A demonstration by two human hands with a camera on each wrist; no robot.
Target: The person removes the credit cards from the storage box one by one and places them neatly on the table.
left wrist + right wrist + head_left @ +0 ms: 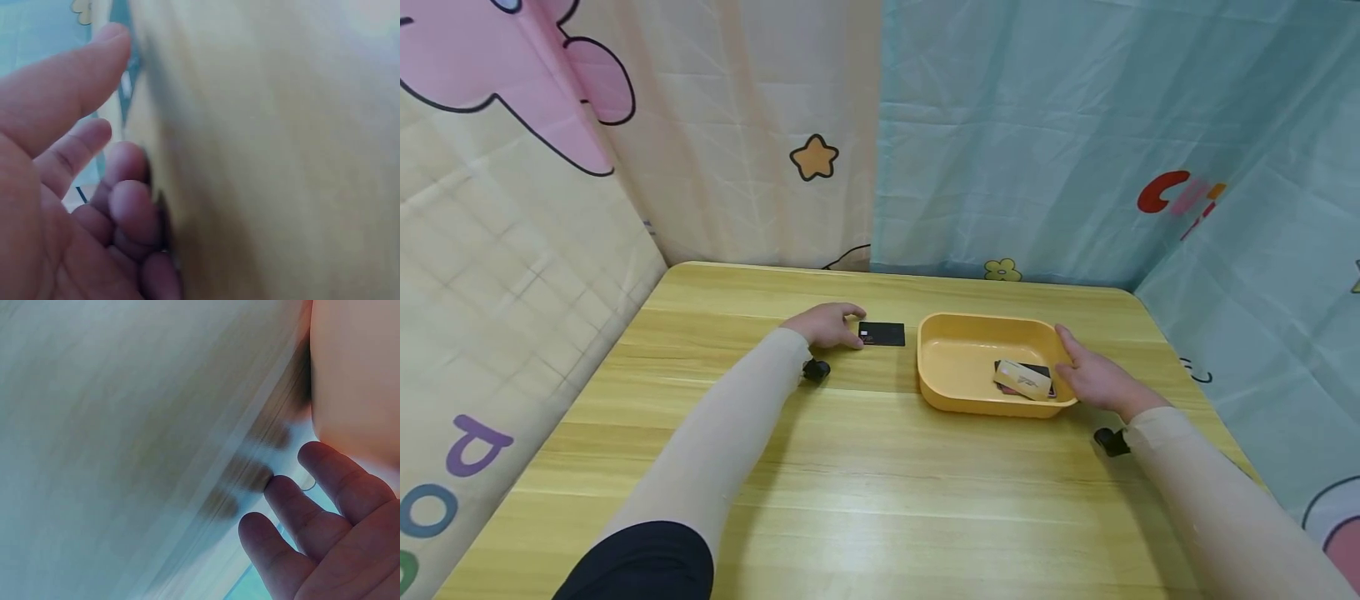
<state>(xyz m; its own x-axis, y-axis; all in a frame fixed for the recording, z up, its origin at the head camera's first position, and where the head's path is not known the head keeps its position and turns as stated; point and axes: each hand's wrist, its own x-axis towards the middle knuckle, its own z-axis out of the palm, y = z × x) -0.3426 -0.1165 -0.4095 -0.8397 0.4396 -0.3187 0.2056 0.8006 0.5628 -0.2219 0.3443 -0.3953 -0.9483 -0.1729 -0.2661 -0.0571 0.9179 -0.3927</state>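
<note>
A black card (882,333) lies flat on the wooden table (850,467). My left hand (853,327) rests at the card's left edge, loosely curled fingers and thumb touching it; in the left wrist view the fingertips (131,206) press on the table and the thumb is straight. A yellow tray (977,321) stands to the right, holding a beige card (1022,379) on top of a dark card (1040,369). My right hand (1075,358) lies with straight fingers against the tray's right rim, and the right wrist view shows its fingers (312,506) beside the tray wall (356,375).
Printed fabric walls enclose the table on the left (512,250), at the back (1000,142) and on the right (1285,333). A small black camera sits on each wrist (816,369) (1108,440). Bare wood spreads across the table's near half.
</note>
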